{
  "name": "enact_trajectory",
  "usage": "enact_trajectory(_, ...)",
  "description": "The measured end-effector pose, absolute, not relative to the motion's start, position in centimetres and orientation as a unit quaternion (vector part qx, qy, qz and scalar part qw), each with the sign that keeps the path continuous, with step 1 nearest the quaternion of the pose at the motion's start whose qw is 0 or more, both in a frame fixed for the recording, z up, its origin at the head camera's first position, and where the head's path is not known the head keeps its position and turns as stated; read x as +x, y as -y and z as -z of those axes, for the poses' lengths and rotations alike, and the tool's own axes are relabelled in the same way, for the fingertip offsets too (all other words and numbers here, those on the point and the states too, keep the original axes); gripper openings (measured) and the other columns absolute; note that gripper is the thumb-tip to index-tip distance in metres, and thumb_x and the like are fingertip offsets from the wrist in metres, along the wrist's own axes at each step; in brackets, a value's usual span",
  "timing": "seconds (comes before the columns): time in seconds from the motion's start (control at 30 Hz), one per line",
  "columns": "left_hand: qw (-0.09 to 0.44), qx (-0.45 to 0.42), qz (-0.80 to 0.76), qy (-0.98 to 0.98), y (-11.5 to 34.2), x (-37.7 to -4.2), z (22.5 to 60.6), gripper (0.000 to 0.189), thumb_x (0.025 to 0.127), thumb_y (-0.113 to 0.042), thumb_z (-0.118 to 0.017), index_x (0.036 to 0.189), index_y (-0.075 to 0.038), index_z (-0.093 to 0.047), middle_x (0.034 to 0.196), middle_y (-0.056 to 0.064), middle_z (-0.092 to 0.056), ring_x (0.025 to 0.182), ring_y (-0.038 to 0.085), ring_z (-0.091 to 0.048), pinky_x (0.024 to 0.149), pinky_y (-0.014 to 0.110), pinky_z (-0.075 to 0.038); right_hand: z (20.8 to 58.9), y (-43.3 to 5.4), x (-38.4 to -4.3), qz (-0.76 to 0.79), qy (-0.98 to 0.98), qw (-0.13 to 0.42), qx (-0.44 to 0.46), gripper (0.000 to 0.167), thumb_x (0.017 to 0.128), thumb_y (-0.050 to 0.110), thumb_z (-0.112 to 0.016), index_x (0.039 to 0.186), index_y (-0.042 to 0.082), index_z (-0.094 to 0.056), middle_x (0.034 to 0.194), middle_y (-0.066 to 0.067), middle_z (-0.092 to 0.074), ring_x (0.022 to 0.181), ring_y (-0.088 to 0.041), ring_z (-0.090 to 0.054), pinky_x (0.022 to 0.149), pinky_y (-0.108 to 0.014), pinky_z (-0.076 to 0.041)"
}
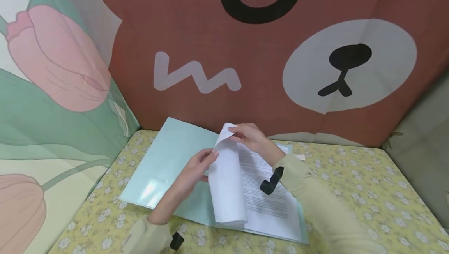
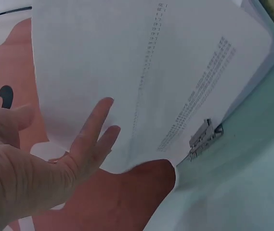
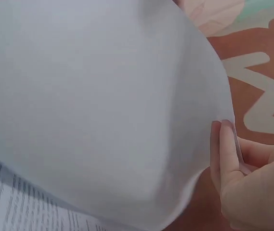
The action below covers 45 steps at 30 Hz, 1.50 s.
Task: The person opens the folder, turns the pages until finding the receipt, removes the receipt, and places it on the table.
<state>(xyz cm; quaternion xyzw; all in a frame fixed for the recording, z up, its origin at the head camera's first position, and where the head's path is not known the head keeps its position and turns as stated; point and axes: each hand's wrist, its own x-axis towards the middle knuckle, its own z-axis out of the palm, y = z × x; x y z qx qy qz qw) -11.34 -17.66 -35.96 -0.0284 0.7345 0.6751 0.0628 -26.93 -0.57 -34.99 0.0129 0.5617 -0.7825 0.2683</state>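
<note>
My right hand [image 1: 250, 137] pinches the top edge of a white sheet of paper [image 1: 228, 187], which stands lifted and curved above a printed stack [image 1: 268, 191]. In the right wrist view, the fingertips [image 3: 223, 144] hold its rim. My left hand [image 1: 193, 168] is at the sheet's left edge; in the left wrist view, its straight fingers [image 2: 96, 122] lie against the paper. Under the stack is an opened light blue-green folder [image 1: 175, 152]. A metal clip [image 2: 205, 139] sits by the inner edge of the papers, hidden behind the sheet in the head view.
The folder lies on a table with a yellow floral cloth [image 1: 350, 191]. Behind it rises a brown printed backdrop [image 1: 196, 106]; a tulip-patterned cloth [image 1: 66, 59] hangs at the left. A small pale tab [image 1: 299, 157] shows beyond the folder's right side.
</note>
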Motion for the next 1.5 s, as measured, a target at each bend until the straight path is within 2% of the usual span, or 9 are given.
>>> enact_trajectory(0.2,0.047,-0.045,-0.646,-0.760,18.4,-11.0,35.8,0.061,0.100,-0.025,-0.069,0.150,0.001,-0.047,0.139,0.019,-0.060,0.099,0.024,-0.069,0.070,0.038,-0.060,35.3,2.7,-26.5,0.774,-0.577,0.261,0.007,0.049,0.099,-0.011,-0.059,0.145,-0.016,-0.046,0.126,-0.021,-0.062,0.091,-0.016,-0.066,0.086,-0.029,-0.060)
enact_trajectory(0.33,0.034,-0.058,-0.630,-0.773,18.6,-10.9,35.8,0.056,0.097,-0.010,-0.067,0.148,0.005,-0.048,0.137,0.021,-0.062,0.099,0.027,-0.070,0.074,0.039,-0.060,35.5,3.6,-26.4,0.773,-0.576,0.265,0.011,0.054,0.099,-0.010,-0.061,0.149,-0.015,-0.041,0.140,-0.025,-0.056,0.102,-0.021,-0.066,0.098,-0.038,-0.054)
enact_trajectory(0.5,0.023,-0.070,-0.598,-0.798,19.3,-10.6,36.2,0.053,0.096,0.000,-0.061,0.147,0.008,-0.048,0.132,0.026,-0.065,0.109,0.032,-0.070,0.089,0.044,-0.059,35.7,4.0,-26.3,0.778,-0.567,0.270,0.003,0.046,0.099,-0.005,-0.064,0.141,-0.016,-0.049,0.116,-0.019,-0.067,0.090,-0.019,-0.070,0.095,-0.039,-0.057)
enact_trajectory(0.67,0.018,-0.071,-0.578,-0.813,20.4,-10.6,36.8,0.051,0.096,0.001,-0.061,0.146,0.007,-0.051,0.126,0.025,-0.068,0.107,0.032,-0.070,0.088,0.043,-0.058,35.9,3.2,-26.0,0.783,-0.564,0.262,-0.034,0.030,0.102,0.007,-0.066,0.124,-0.013,-0.061,0.092,-0.013,-0.070,0.081,-0.020,-0.073,0.084,-0.036,-0.062)
enact_trajectory(0.93,0.022,-0.072,-0.566,-0.821,22.1,-11.2,37.9,0.048,0.097,0.001,-0.060,0.144,0.011,-0.051,0.129,0.030,-0.066,0.110,0.036,-0.070,0.089,0.045,-0.058,36.4,0.7,-25.4,0.757,-0.593,0.270,-0.056,0.044,0.106,0.021,-0.061,0.131,-0.015,-0.053,0.088,-0.012,-0.073,0.079,-0.020,-0.075,0.080,-0.030,-0.062)
enact_trajectory(1.07,0.028,-0.081,-0.545,-0.834,23.0,-11.2,38.5,0.048,0.098,0.001,-0.058,0.144,0.011,-0.050,0.127,0.028,-0.066,0.109,0.034,-0.069,0.091,0.045,-0.057,37.2,-1.2,-25.0,0.741,-0.619,0.255,-0.056,0.036,0.106,0.024,-0.062,0.121,-0.009,-0.060,0.088,-0.010,-0.074,0.079,-0.018,-0.075,0.080,-0.028,-0.062)
enact_trajectory(1.17,0.033,-0.080,-0.511,-0.855,23.5,-11.4,38.9,0.052,0.097,0.002,-0.056,0.147,0.012,-0.046,0.135,0.031,-0.061,0.118,0.040,-0.064,0.098,0.051,-0.053,38.1,-3.0,-24.7,0.728,-0.641,0.234,-0.068,0.030,0.107,0.023,-0.061,0.116,-0.005,-0.062,0.089,-0.010,-0.074,0.081,-0.018,-0.075,0.080,-0.029,-0.062)
enact_trajectory(1.3,0.036,-0.072,-0.447,-0.891,23.9,-12.0,39.5,0.057,0.095,0.004,-0.053,0.149,0.014,-0.040,0.144,0.035,-0.052,0.133,0.049,-0.052,0.106,0.059,-0.046,39.2,-5.8,-24.3,0.708,-0.671,0.206,-0.074,0.032,0.108,0.022,-0.059,0.120,-0.008,-0.059,0.090,-0.010,-0.075,0.082,-0.018,-0.075,0.081,-0.030,-0.062)
enact_trajectory(1.5,0.045,-0.080,-0.379,-0.921,24.8,-12.7,40.4,0.059,0.093,0.005,-0.051,0.149,0.015,-0.039,0.145,0.037,-0.050,0.134,0.051,-0.050,0.106,0.060,-0.046,40.3,-9.3,-24.0,0.678,-0.716,0.159,-0.050,0.041,0.108,0.019,-0.056,0.130,-0.016,-0.052,0.091,-0.011,-0.075,0.081,-0.016,-0.075,0.080,-0.032,-0.063)
